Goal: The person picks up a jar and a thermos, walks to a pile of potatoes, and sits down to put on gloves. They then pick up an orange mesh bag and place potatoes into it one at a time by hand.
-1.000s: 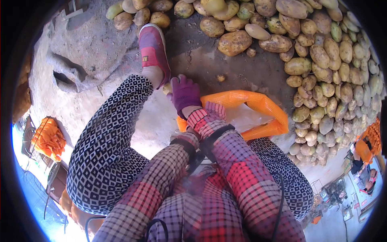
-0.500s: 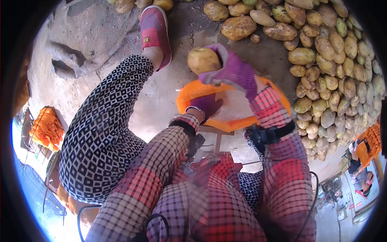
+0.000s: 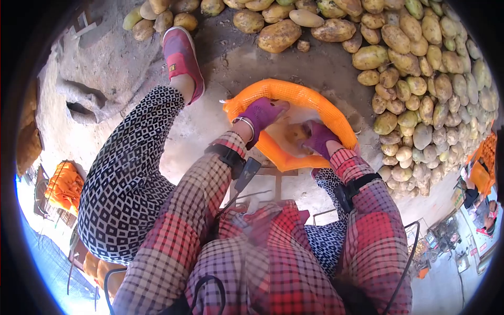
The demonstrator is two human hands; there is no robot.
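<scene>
An orange mesh bag (image 3: 328, 113) is spread into a wide ring between my legs, its pale inside showing. My left hand (image 3: 265, 116), in a purple glove, lies across the left rim, fingers stretched inward over the opening and holding nothing that I can see. Inside the bag, my right hand (image 3: 317, 137), also gloved, is closed at the side of a yellow-brown, melon-like fruit (image 3: 295, 134). The fruit is blurred and partly hidden by the hand and the pale mesh.
A large pile of similar fruits (image 3: 399, 63) curves around the far and right sides. My shoe (image 3: 182, 62) stands on the left, near a grey cloth (image 3: 84, 100). Folded orange bags (image 3: 64, 186) lie farther left. A person (image 3: 488, 215) is visible at far right.
My right hand has brought the fruit from above the far rim down into the bag. My left hand has moved up and over the left rim. The view has shifted slightly.
</scene>
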